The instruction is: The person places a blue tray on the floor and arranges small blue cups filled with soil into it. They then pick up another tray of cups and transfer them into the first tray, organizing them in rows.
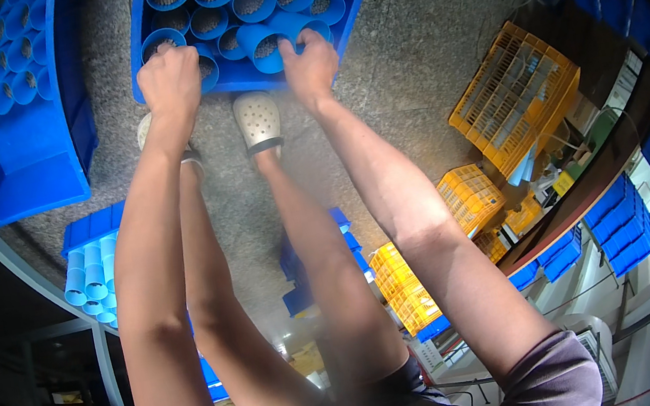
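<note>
In front of my feet stands a blue crate point(241, 88) packed with blue cups holding small grey-brown pellets. My left hand point(171, 81) is closed at the crate's near left, its fingers over the rim of a cup point(160, 36). At the near right, my right hand point(310, 64) pinches the rims of two neighbouring blue cups. One is a tilted cup point(268, 62) with pellets inside; the other cup point(296, 22) lies partly under my fingers. Both hands hide parts of the cups they touch.
A second blue crate point(36, 183) with more filled cups stands at the left. Light-blue cups point(91, 271) are stacked below it. Yellow crates point(514, 91) stand at the right, near a cluttered table edge point(577, 203). My light clogs point(257, 121) are on the grey floor.
</note>
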